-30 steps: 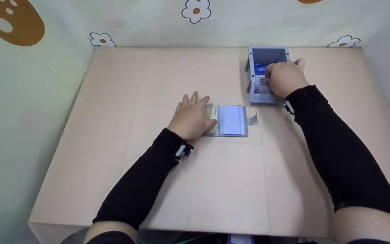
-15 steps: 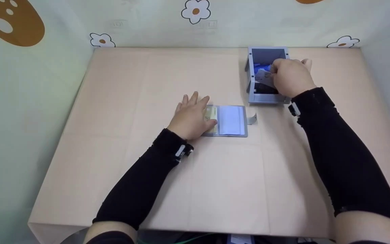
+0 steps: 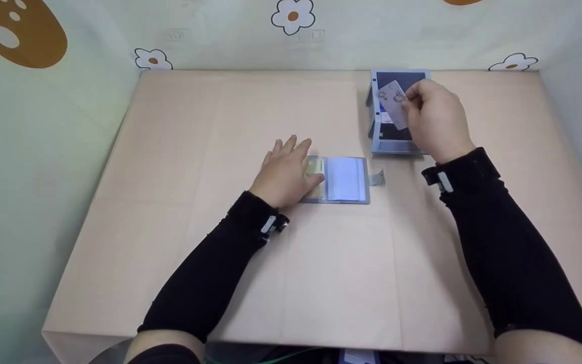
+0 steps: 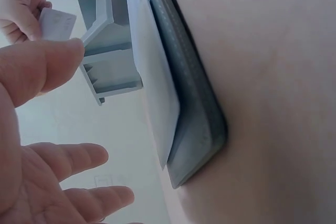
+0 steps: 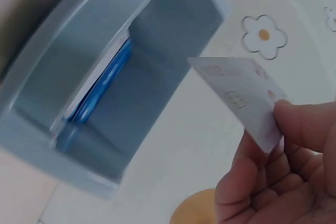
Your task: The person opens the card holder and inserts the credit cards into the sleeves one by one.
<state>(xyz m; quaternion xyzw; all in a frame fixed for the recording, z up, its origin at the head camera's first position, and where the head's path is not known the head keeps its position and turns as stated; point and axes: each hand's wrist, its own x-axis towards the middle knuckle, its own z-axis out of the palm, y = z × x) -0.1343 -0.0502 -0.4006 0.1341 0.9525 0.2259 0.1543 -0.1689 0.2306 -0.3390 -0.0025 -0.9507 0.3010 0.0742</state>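
R hand [image 3: 435,121] lifted above the grey box [image 3: 378,145], thumb + fingertips pinched on one pale card [image 3: 393,103]; card clear of the box, tilted, held over its open top. R-wrist view: card [image 5: 244,98] has faint raised print, thumb pad [image 5: 307,124] clamped on its near corner, other fingers curled behind it. More cards remain inside box [image 5: 173,40] — blue card [image 5: 102,85] + white one leaning on the inner wall.

L hand [image 3: 286,174] lies flat on the left page of the open card holder [image 3: 344,182], just in front of the box, nearer the person; fingers straight, slightly spread, pressing, not curled round anything. Yellowish card [image 3: 315,172] shows in a sleeve by the thumb. Holder's strap tab [image 3: 377,177] sticks out on the side toward the box. L-wrist view: holder [image 4: 194,108] seen edge-on, clear sleeves stacked.

Beige table [image 3: 321,278]; flower-print wall [image 3: 293,15] behind box
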